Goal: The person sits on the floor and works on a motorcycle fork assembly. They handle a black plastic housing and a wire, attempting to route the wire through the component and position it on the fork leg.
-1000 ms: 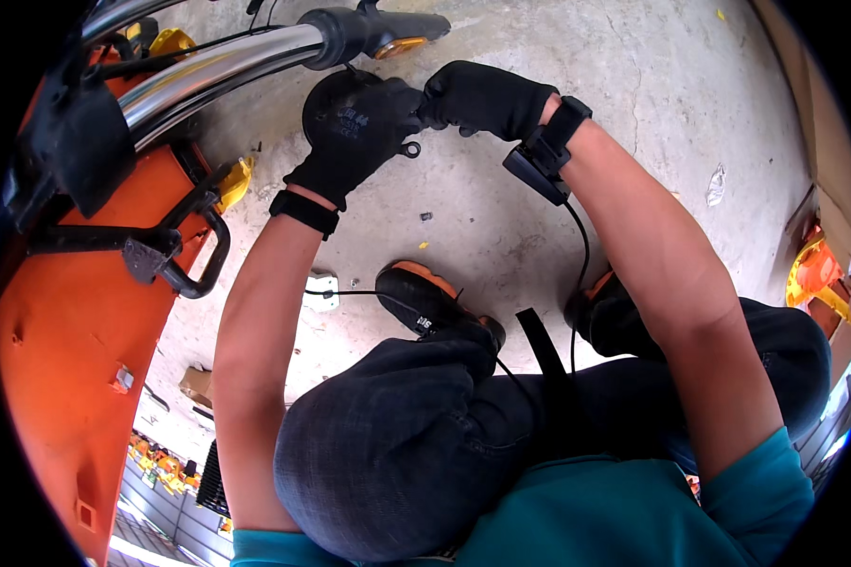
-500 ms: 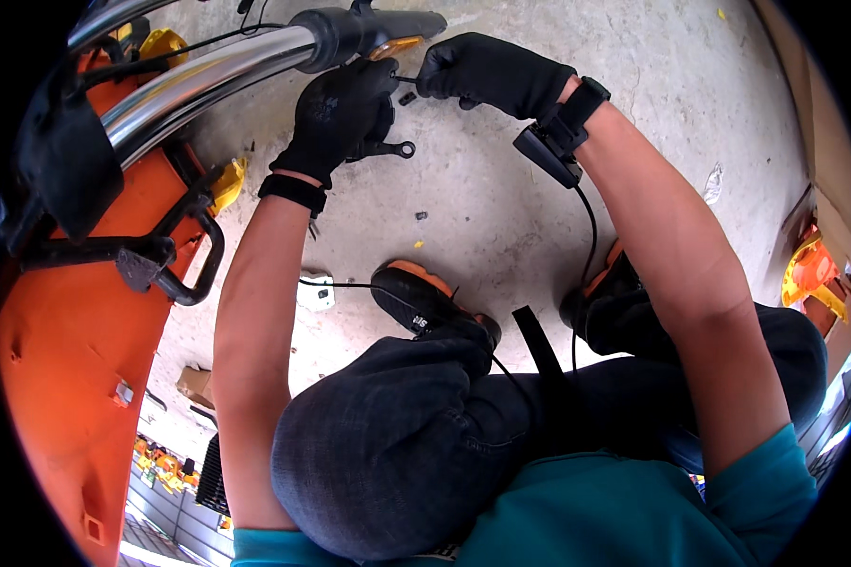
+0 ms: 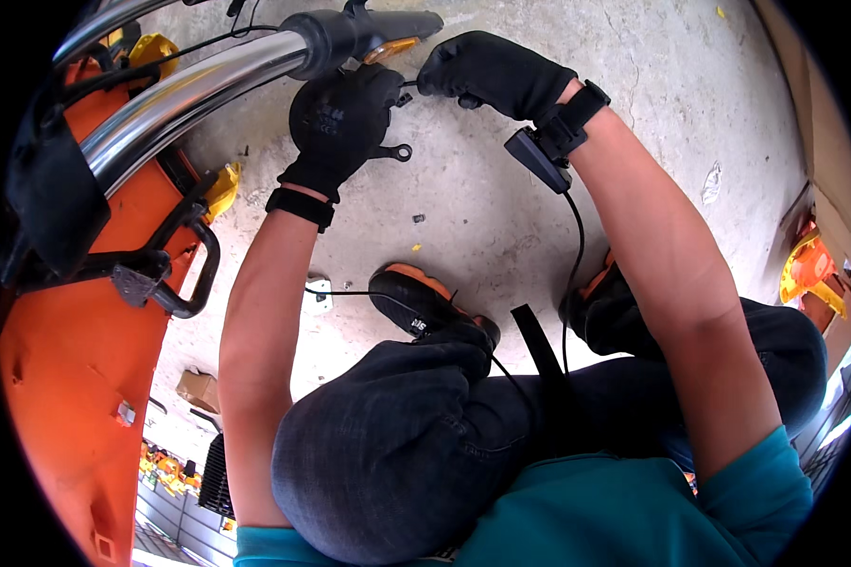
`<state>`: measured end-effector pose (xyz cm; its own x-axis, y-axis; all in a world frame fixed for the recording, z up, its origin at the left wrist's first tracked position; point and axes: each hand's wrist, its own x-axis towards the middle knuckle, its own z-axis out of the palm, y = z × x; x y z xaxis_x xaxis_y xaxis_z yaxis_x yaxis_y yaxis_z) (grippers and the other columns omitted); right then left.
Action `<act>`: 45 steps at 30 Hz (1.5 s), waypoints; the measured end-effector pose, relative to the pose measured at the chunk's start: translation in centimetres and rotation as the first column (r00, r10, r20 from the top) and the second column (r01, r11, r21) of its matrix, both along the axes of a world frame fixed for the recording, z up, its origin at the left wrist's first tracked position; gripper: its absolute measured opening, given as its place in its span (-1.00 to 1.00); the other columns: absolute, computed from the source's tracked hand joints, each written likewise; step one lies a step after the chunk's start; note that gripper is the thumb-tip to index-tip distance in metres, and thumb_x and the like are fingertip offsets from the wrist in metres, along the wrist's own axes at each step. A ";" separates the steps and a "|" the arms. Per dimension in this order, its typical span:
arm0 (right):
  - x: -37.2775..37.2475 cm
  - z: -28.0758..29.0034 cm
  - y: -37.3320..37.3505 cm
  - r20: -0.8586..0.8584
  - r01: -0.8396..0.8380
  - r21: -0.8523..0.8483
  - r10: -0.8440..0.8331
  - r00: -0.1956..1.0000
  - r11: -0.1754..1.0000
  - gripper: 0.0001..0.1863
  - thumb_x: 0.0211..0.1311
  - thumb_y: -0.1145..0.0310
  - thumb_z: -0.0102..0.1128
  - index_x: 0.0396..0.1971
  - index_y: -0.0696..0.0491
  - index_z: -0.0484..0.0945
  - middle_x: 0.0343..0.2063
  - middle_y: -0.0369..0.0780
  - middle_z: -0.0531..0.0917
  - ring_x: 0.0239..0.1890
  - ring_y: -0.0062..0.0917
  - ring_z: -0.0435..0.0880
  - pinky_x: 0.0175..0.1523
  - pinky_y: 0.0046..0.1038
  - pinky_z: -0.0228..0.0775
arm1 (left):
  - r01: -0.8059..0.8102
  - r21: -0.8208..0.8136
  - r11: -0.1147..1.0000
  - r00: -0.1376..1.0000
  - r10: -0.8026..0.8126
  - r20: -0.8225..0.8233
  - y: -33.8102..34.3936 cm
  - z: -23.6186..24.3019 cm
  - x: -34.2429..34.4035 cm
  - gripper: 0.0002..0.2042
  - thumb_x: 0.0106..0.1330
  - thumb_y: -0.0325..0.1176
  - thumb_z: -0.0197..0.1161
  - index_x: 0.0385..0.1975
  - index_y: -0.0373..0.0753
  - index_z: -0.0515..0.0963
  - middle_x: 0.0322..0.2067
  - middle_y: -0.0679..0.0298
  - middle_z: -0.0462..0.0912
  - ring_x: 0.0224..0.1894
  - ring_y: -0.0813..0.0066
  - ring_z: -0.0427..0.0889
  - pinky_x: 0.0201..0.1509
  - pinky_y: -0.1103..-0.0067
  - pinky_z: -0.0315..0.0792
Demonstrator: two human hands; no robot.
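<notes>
My left hand (image 3: 340, 123), in a black glove, is closed around a black part with a ring-shaped end (image 3: 402, 152); most of that part is hidden by the palm. A thin dark rod or cable (image 3: 409, 84) spans the small gap between my hands. Its right end is pinched in the fingers of my right hand (image 3: 496, 76), also gloved in black. Just above the left hand lies a chrome tube (image 3: 199, 85) with a black end sleeve (image 3: 336, 38) and an amber reflector (image 3: 392, 48).
An orange body panel (image 3: 76, 378) with a black bent-tube bracket (image 3: 194, 274) fills the left side. Small dark bits (image 3: 419, 218) lie on the concrete floor (image 3: 501, 208). Cables run from both wrist straps. Cardboard (image 3: 837, 213) and an orange-yellow part (image 3: 808, 269) stand at right.
My left hand has turned and shifted slightly down, showing more of the glove's back. The ring-ended part moved a little with it. My right hand has barely moved.
</notes>
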<state>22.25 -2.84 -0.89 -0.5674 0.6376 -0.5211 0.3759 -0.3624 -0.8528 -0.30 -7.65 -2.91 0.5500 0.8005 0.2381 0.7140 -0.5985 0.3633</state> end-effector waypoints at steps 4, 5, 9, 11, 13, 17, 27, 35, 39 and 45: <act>0.9 -1.1 0.0 -0.172 0.186 -0.209 -0.224 0.959 0.960 -0.59 0.37 0.02 0.02 -0.29 0.05 0.67 -0.55 -0.39 0.54 -0.56 -0.74 0.40 -0.41 -0.62 0.32 | -0.081 -0.086 0.993 0.991 0.090 0.104 -0.1 -0.6 -0.5 -0.82 0.25 -0.37 0.07 -0.27 -0.21 0.60 -0.48 0.19 0.60 -0.38 0.24 0.61 -0.25 0.45 0.45; 1.2 -1.3 -0.2 -0.221 0.232 -0.319 -0.311 0.924 0.919 -0.55 0.40 -0.04 -0.02 -0.29 0.05 0.66 -0.56 -0.39 0.54 -0.56 -0.74 0.39 -0.41 -0.62 0.32 | -0.072 -0.169 0.983 0.987 0.095 0.131 -0.1 -0.9 -0.9 -0.81 0.27 -0.36 0.05 -0.28 -0.23 0.60 -0.49 0.18 0.60 -0.39 0.25 0.61 -0.25 0.45 0.45; 0.2 -4.6 -3.8 0.070 -0.004 0.615 -0.050 0.996 0.788 -0.72 0.32 0.13 0.14 -0.29 0.06 0.61 -0.49 -0.16 0.62 -0.44 -0.40 0.57 -0.17 -0.43 0.47 | -0.096 -0.406 0.909 0.965 0.185 0.187 0.2 -1.0 -1.0 -0.78 0.34 -0.34 -0.01 -0.32 -0.29 0.58 -0.54 0.18 0.57 -0.45 0.27 0.58 -0.28 0.45 0.43; -2.2 -3.2 -5.6 0.296 -0.171 0.648 -0.038 0.954 0.742 -0.77 0.16 0.35 0.22 -0.16 0.00 0.57 -0.27 -0.07 0.57 -0.18 -0.15 0.58 -0.05 -0.27 0.46 | -0.140 -0.390 0.910 0.952 0.231 0.199 -0.2 -0.6 -1.3 -0.78 0.35 -0.33 -0.01 -0.36 -0.30 0.56 -0.57 0.19 0.56 -0.47 0.28 0.56 -0.30 0.45 0.42; -3.3 -3.7 -6.1 0.384 -0.232 0.712 -0.091 0.919 0.663 -0.73 0.21 0.32 0.10 -0.09 -0.04 0.58 -0.18 -0.09 0.54 -0.08 -0.19 0.56 -0.01 -0.24 0.47 | -0.147 -0.262 0.954 0.945 0.214 0.248 -0.1 0.0 -0.5 -0.78 0.34 -0.33 0.00 -0.41 -0.31 0.53 -0.60 0.22 0.55 -0.48 0.29 0.55 -0.32 0.44 0.40; -4.6 -4.3 -5.9 0.459 -0.304 0.750 -0.131 0.879 0.587 -0.75 0.25 0.36 0.01 -0.13 -0.05 0.59 -0.17 -0.13 0.54 -0.09 -0.25 0.57 -0.07 -0.27 0.51 | -0.052 -0.272 0.961 0.956 0.127 0.266 -0.4 0.2 -0.6 -0.84 0.27 -0.35 0.07 -0.40 -0.29 0.54 -0.55 0.20 0.58 -0.42 0.24 0.57 -0.31 0.40 0.41; -5.6 -5.1 -4.7 0.376 -0.187 0.813 -0.252 0.892 0.551 -0.87 0.21 0.39 0.01 -0.36 0.02 0.57 -0.24 -0.13 0.59 -0.17 -0.22 0.60 -0.17 -0.24 0.53 | -0.057 -0.225 0.973 0.970 0.107 0.219 0.0 1.0 0.0 -0.85 0.23 -0.34 0.09 -0.44 -0.27 0.54 -0.56 0.17 0.55 -0.45 0.14 0.54 -0.32 0.34 0.39; 0.1 -1.0 -6.6 -0.274 0.609 -0.202 -0.641 0.717 0.767 -0.81 0.26 0.36 0.19 -0.23 0.15 0.59 -0.45 -0.33 0.62 -0.41 -0.70 0.54 -0.28 -0.59 0.46 | -0.121 -0.149 0.981 0.985 0.137 0.107 -0.5 1.5 0.3 -0.88 0.15 -0.37 0.14 -0.40 -0.21 0.58 -0.52 0.23 0.60 -0.41 0.22 0.58 -0.25 0.39 0.43; 0.7 -1.7 -7.1 -0.205 0.643 -0.232 -0.683 0.701 0.730 -0.80 0.26 0.37 0.17 -0.20 0.15 0.59 -0.39 -0.31 0.64 -0.40 -0.67 0.56 -0.26 -0.57 0.46 | -0.122 -0.070 0.990 0.991 0.125 0.051 -0.6 0.7 0.0 -0.88 0.07 -0.35 0.24 -0.37 -0.07 0.60 -0.46 0.35 0.63 -0.36 0.34 0.61 -0.20 0.44 0.44; 1.6 -4.0 -6.8 0.149 0.461 0.424 -0.563 0.813 0.779 -0.87 0.28 0.41 0.14 -0.22 0.07 0.59 -0.37 -0.31 0.63 -0.44 -0.70 0.56 -0.31 -0.55 0.45 | -0.112 -0.122 0.986 0.987 0.125 0.098 -0.3 1.1 0.2 -0.87 0.11 -0.36 0.21 -0.35 -0.15 0.60 -0.47 0.29 0.63 -0.38 0.26 0.60 -0.24 0.42 0.45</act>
